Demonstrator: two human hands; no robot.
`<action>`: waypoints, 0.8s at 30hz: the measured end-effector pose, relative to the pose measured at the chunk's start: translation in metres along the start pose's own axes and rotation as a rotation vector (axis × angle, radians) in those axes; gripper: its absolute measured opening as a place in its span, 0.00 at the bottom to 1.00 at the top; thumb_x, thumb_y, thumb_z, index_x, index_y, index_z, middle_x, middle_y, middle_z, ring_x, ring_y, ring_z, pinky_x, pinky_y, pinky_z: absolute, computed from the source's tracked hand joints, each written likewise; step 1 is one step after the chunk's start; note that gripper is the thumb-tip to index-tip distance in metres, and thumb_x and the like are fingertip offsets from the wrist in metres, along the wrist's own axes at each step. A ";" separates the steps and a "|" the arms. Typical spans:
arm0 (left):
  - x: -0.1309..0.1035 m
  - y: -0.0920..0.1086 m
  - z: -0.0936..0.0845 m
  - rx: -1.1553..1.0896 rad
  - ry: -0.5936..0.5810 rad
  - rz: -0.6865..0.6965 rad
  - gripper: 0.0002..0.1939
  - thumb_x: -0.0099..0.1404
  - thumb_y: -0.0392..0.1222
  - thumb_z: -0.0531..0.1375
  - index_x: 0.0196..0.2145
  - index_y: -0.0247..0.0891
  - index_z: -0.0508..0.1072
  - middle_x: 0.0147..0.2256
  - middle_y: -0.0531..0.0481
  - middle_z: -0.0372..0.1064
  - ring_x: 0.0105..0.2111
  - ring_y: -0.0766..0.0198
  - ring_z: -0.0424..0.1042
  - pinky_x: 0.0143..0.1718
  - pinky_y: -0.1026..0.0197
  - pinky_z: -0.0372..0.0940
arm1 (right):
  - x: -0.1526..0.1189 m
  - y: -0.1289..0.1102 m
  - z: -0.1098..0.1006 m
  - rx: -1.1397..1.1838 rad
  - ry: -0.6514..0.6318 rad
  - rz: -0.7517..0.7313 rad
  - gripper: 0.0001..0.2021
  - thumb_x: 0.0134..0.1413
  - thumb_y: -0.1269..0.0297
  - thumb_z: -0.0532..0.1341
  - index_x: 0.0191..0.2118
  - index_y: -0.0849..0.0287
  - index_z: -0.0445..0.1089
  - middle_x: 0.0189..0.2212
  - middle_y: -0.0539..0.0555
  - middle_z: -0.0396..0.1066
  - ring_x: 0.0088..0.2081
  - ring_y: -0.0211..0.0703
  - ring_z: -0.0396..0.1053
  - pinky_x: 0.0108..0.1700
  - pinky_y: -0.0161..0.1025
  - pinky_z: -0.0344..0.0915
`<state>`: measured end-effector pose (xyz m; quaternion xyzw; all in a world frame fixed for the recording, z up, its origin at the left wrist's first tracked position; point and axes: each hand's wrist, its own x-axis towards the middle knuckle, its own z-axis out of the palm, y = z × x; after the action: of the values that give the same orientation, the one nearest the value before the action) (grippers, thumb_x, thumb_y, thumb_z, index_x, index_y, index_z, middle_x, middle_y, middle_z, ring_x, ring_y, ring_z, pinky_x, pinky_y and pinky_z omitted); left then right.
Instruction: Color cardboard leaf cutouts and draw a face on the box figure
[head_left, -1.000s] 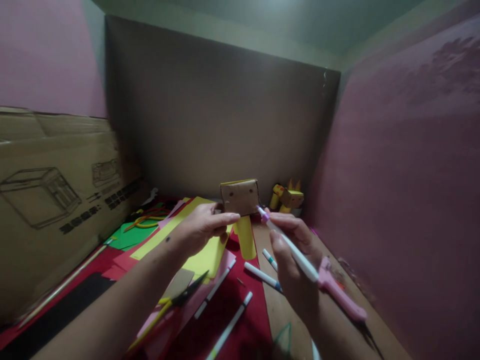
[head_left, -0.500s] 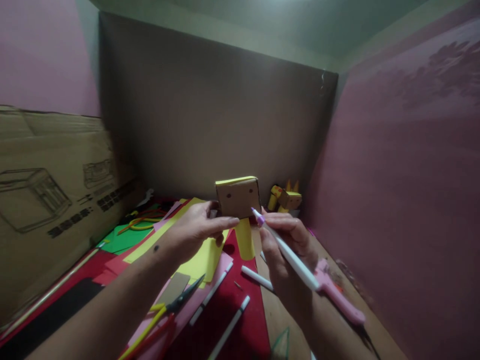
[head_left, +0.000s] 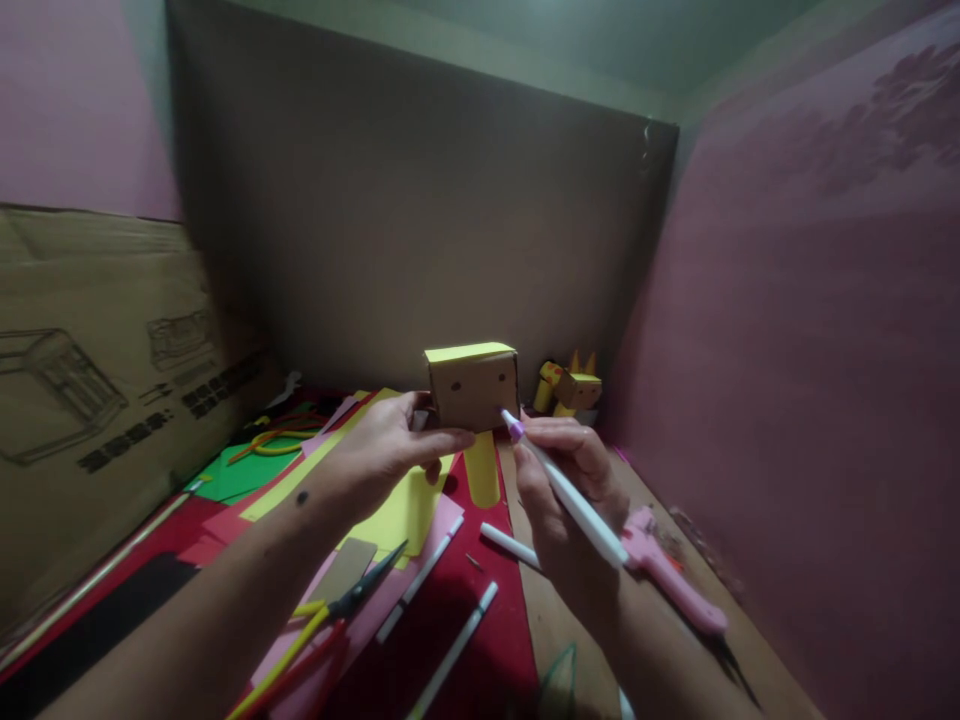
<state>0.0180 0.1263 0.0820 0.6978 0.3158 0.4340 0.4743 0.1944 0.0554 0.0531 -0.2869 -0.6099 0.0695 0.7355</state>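
Note:
My left hand (head_left: 401, 440) grips the lower left side of a small cardboard box (head_left: 471, 392) with a yellow top and two dark dots on its front. Below the box a yellow paper tube (head_left: 481, 470) shows; whether the two are joined I cannot tell. Between the thumb and fingers of my right hand (head_left: 574, 475) is a white marker (head_left: 577, 505) with a purple collar. Its tip meets the lower right of the box front, where a small purple mark shows.
Scissors (head_left: 352, 595), white markers (head_left: 457, 650) and yellow paper (head_left: 397, 510) lie on the red surface (head_left: 495, 630). At right rests a pink glue gun (head_left: 675, 585). A similar cardboard figure (head_left: 577, 390) with yellow spikes stands behind. A large carton (head_left: 90, 330) borders the left.
The marker tip has come onto the box front, and a purple mark shows there. The box has tilted slightly, showing more of its yellow top. The view has shifted a little.

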 end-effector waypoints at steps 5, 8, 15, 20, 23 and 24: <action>0.000 -0.001 0.001 -0.022 0.015 0.005 0.18 0.55 0.46 0.73 0.40 0.35 0.77 0.33 0.46 0.73 0.28 0.61 0.70 0.25 0.61 0.65 | 0.001 -0.002 -0.001 -0.019 0.000 0.002 0.07 0.61 0.72 0.62 0.39 0.51 0.71 0.35 0.49 0.72 0.38 0.40 0.74 0.37 0.38 0.71; 0.000 0.000 0.002 -0.028 0.016 0.005 0.18 0.55 0.45 0.74 0.40 0.34 0.78 0.32 0.46 0.73 0.28 0.61 0.70 0.24 0.61 0.65 | 0.000 -0.003 -0.001 -0.022 -0.004 -0.005 0.08 0.61 0.73 0.62 0.40 0.50 0.71 0.35 0.49 0.72 0.38 0.40 0.74 0.38 0.38 0.72; 0.000 0.000 0.001 -0.024 0.005 0.003 0.18 0.55 0.45 0.73 0.40 0.35 0.78 0.33 0.46 0.73 0.27 0.62 0.69 0.24 0.62 0.64 | -0.002 -0.001 0.001 -0.005 -0.001 -0.022 0.09 0.59 0.75 0.61 0.39 0.50 0.70 0.35 0.48 0.71 0.40 0.40 0.74 0.51 0.46 0.72; -0.001 -0.001 0.001 -0.026 -0.006 0.011 0.18 0.55 0.46 0.73 0.40 0.35 0.78 0.33 0.47 0.74 0.27 0.63 0.69 0.24 0.62 0.63 | -0.002 -0.001 0.001 0.000 0.003 -0.018 0.10 0.59 0.75 0.61 0.38 0.50 0.70 0.35 0.48 0.70 0.40 0.40 0.73 0.50 0.45 0.72; -0.001 0.001 0.001 -0.024 -0.013 0.005 0.18 0.56 0.46 0.73 0.40 0.35 0.78 0.33 0.47 0.74 0.26 0.63 0.69 0.24 0.62 0.63 | -0.001 -0.002 0.001 -0.012 0.004 -0.025 0.10 0.59 0.76 0.62 0.38 0.50 0.70 0.34 0.48 0.70 0.39 0.40 0.73 0.47 0.43 0.73; -0.001 0.001 0.001 -0.024 -0.012 0.003 0.18 0.56 0.46 0.73 0.40 0.35 0.77 0.32 0.47 0.74 0.26 0.63 0.69 0.24 0.62 0.63 | -0.001 -0.002 0.001 -0.017 0.002 -0.025 0.10 0.59 0.76 0.61 0.38 0.50 0.70 0.35 0.48 0.70 0.39 0.40 0.73 0.48 0.44 0.73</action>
<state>0.0186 0.1244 0.0824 0.6951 0.3067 0.4342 0.4840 0.1928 0.0532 0.0534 -0.2855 -0.6134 0.0547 0.7343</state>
